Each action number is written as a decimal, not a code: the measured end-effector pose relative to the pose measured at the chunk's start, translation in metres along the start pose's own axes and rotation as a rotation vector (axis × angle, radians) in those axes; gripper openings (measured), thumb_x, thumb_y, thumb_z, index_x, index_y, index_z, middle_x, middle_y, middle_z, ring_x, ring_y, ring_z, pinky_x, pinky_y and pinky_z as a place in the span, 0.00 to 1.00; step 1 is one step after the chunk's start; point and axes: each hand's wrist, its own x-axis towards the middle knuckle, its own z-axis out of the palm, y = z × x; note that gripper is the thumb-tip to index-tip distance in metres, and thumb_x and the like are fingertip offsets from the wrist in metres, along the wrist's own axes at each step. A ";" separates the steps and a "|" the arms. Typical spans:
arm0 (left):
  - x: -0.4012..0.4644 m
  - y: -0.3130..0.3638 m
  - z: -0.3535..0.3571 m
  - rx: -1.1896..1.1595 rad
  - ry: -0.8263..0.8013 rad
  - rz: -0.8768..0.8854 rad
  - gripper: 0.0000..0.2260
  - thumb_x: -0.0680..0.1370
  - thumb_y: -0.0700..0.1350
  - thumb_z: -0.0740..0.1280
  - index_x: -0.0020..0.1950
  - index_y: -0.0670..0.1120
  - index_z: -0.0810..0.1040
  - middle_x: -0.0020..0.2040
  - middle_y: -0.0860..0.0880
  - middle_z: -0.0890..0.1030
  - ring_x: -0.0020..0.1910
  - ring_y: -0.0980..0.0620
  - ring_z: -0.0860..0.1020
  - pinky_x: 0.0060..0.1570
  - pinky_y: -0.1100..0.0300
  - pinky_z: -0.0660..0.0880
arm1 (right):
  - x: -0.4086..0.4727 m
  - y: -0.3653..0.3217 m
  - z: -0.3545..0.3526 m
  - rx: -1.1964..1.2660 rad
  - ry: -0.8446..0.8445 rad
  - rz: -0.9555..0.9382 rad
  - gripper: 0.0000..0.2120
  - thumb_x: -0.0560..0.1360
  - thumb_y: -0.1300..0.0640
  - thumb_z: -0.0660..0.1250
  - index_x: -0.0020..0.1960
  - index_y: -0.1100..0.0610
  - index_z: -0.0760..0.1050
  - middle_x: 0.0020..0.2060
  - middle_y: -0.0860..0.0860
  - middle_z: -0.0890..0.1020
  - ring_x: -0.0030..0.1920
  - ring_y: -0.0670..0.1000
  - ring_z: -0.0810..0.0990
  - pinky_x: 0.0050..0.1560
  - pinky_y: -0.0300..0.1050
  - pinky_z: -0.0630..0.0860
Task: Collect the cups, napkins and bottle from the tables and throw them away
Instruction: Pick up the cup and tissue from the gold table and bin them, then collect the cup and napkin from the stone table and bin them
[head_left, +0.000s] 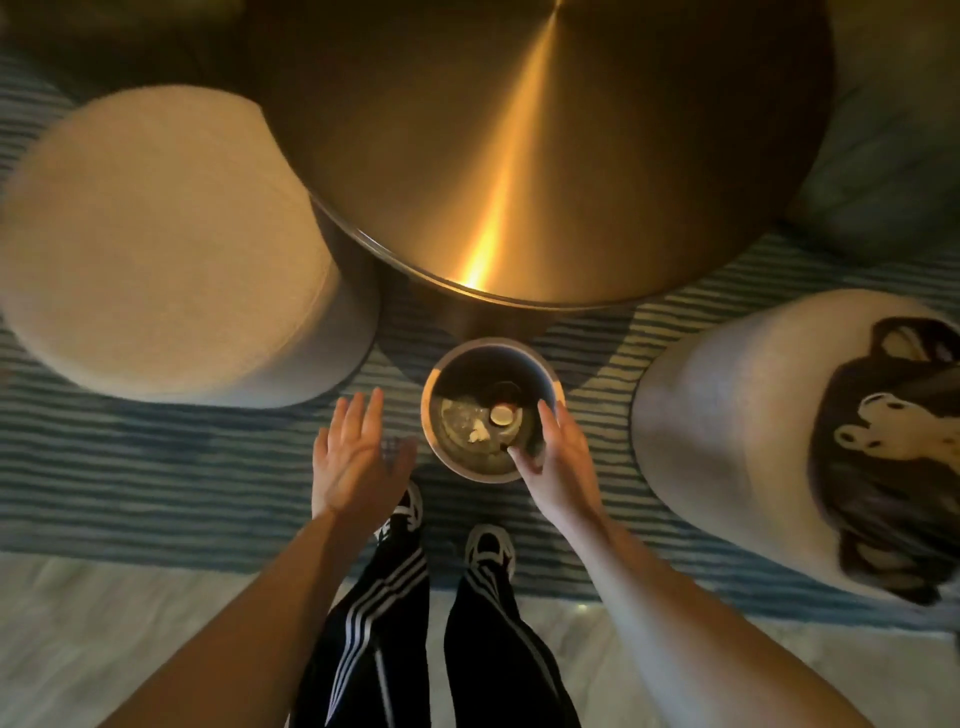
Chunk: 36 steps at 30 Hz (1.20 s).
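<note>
Both hands are spread and hold nothing. The left hand hangs beside the bin; the right hand is over its near rim. Trash lies inside, between the hands. Let things go right over the hole. I see no words to read.

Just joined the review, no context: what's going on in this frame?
A person stands over a small round bin on the striped rug, next to a round metal table. Both hands are open and hold nothing: the left hand hovers beside the bin, the right hand at its near rim. Rubbish already lies inside, including what looks like a bottle and a crumpled napkin. The visible tabletop is bare.
</note>
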 end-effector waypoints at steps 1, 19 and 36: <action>-0.012 0.003 -0.017 -0.003 0.013 -0.012 0.33 0.79 0.62 0.56 0.78 0.49 0.50 0.78 0.46 0.53 0.77 0.48 0.48 0.73 0.44 0.52 | -0.011 -0.010 -0.015 -0.005 -0.020 -0.023 0.33 0.76 0.44 0.63 0.76 0.54 0.57 0.75 0.54 0.60 0.75 0.53 0.58 0.73 0.50 0.61; -0.242 -0.099 -0.233 -0.158 0.595 -0.610 0.33 0.78 0.66 0.49 0.78 0.50 0.52 0.77 0.48 0.58 0.76 0.49 0.51 0.73 0.44 0.52 | -0.128 -0.308 -0.087 -0.073 -0.256 -0.831 0.27 0.79 0.47 0.59 0.74 0.58 0.61 0.74 0.56 0.61 0.75 0.54 0.55 0.73 0.50 0.56; -0.239 -0.497 -0.381 -0.255 0.757 -0.890 0.33 0.77 0.67 0.49 0.78 0.51 0.50 0.78 0.49 0.55 0.77 0.51 0.48 0.73 0.45 0.51 | -0.167 -0.751 0.143 -0.111 -0.365 -1.089 0.25 0.80 0.46 0.57 0.74 0.53 0.60 0.76 0.53 0.58 0.75 0.53 0.54 0.72 0.50 0.56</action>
